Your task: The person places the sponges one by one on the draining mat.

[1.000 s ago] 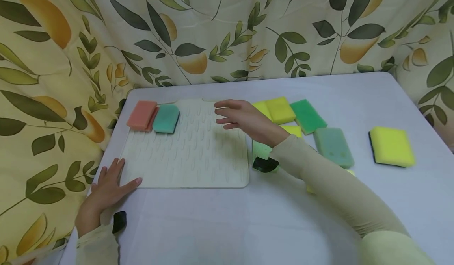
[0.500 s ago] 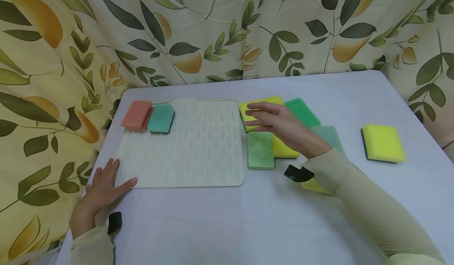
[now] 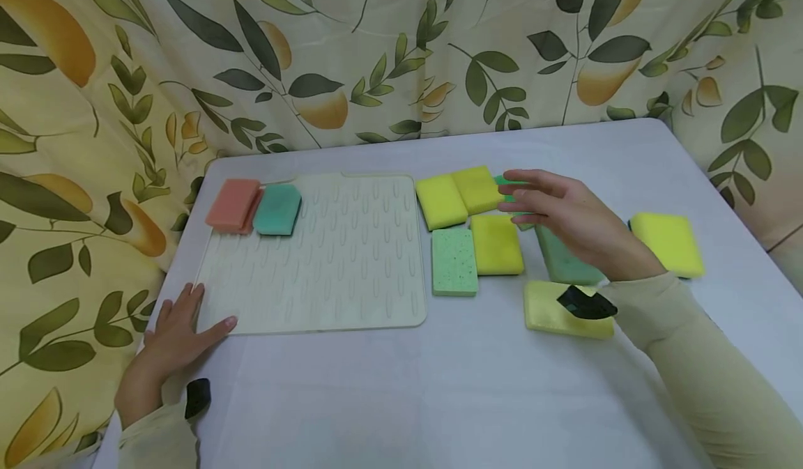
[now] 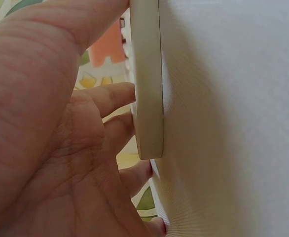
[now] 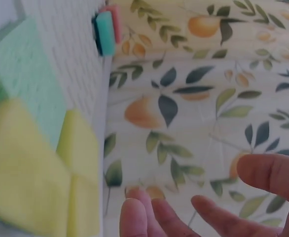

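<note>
My left hand [image 3: 168, 347] rests with spread fingers at the near left corner of a white ridged mat [image 3: 326, 281]; in the left wrist view its fingertips touch the mat's edge [image 4: 149, 98]. My right hand [image 3: 583, 221] holds nothing and hovers, fingers extended, over the sponges right of the mat. Beneath it a bright green sponge [image 3: 502, 180] and a grey-green sponge [image 3: 561, 256] are partly covered. A pink sponge [image 3: 232, 205] and a teal sponge [image 3: 278, 209] sit side by side at the mat's far left corner.
Right of the mat lie yellow sponges [image 3: 441, 202] and a speckled light green sponge [image 3: 454, 263]. A pale yellow sponge [image 3: 546, 309] lies nearer, and another yellow sponge [image 3: 668, 244] farther right. A fruit-patterned curtain [image 3: 376, 58] hangs behind the white table [image 3: 351, 399].
My right hand has moved right, from above the mat to above the green sponges, uncovering the yellow ones. The left hand stays at the mat's corner. The head view has shifted slightly.
</note>
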A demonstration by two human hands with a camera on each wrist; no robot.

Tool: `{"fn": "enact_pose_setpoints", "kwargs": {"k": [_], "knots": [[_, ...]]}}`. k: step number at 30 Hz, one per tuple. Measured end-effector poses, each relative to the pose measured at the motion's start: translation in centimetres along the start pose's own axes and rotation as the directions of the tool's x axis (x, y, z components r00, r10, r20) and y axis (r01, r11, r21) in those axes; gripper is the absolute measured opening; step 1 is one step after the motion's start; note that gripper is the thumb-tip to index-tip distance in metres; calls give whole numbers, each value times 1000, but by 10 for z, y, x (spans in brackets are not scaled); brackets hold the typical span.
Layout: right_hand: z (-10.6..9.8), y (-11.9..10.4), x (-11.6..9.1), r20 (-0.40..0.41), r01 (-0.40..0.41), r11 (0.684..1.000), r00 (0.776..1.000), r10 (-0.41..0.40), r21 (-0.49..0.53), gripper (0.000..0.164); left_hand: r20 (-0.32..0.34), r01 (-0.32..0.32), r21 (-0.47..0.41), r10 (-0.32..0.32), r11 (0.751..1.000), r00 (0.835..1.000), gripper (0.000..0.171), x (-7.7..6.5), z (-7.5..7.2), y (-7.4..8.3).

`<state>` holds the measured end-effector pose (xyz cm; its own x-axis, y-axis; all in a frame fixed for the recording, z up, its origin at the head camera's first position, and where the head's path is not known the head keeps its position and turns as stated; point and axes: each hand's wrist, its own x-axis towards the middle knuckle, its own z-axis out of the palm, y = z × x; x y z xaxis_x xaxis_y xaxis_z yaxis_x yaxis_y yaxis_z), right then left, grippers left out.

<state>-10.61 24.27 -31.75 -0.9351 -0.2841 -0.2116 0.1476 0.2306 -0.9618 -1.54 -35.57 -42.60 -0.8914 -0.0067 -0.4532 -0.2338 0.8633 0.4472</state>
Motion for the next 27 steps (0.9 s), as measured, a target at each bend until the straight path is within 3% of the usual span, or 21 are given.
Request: {"fn": "enact_pose_setpoints", "kwargs": {"k": [5, 11, 19, 27], "knots": [[-25, 13, -9, -55, -72, 989, 996, 65, -132, 61, 3, 3, 2, -3, 1000, 1000, 114, 0, -1, 0], [-46, 23, -21, -78, -136, 947, 990, 118, -291, 73, 1, 0, 3, 0, 1000, 1000, 114, 1, 0, -3], [-64, 40, -30, -120, -218, 859, 976, 183, -463, 82, 0, 1, -4, -1, 1000, 1000, 114, 1, 0, -1], [-79, 60, -37, -122, -295, 782, 954, 274, -550, 88, 1, 4, 2, -4, 1000, 1000, 114, 1, 0, 0]]}}
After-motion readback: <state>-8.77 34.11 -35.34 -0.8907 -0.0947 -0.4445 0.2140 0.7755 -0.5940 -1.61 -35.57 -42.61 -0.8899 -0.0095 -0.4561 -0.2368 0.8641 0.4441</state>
